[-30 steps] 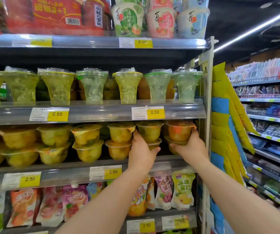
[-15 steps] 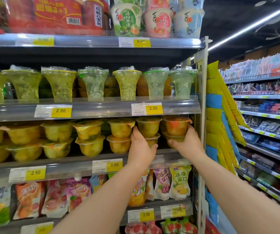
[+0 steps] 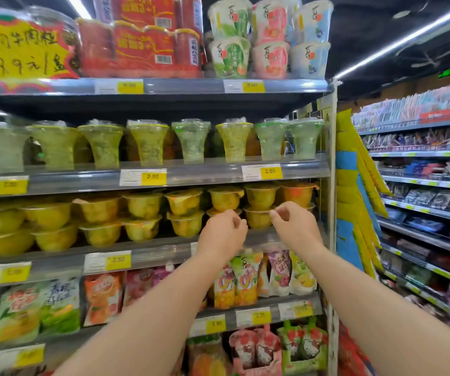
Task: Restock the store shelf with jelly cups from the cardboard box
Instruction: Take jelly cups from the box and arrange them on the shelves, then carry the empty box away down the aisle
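The shelf [image 3: 164, 249] that takes the jelly cups [image 3: 142, 204] is already packed two high along its whole front, and that crowding is the main hazard. With so little free room, a cup pushed in hard could shove a neighbour sideways or tip a stack over the low rail onto the pouches [image 3: 248, 278] on the shelf below. The stacks at the right end look the least settled. The orange cup [image 3: 297, 195] sits on a lower one that is mostly hidden, and the top cup [image 3: 260, 196] beside it rests on the lower cup [image 3: 257, 219] by its film lid alone, which is a soft footing. The left hand [image 3: 222, 236] and right hand [image 3: 297, 226] hover just in front of these stacks, each grip loosely curled and, as far as shows, holding nothing. A fingertip [image 3: 274, 214] brushing a rim during a withdrawal could be enough to topple one. The cardboard box is out of view, so turning to reach for it risks an arm catching the shelf edge.
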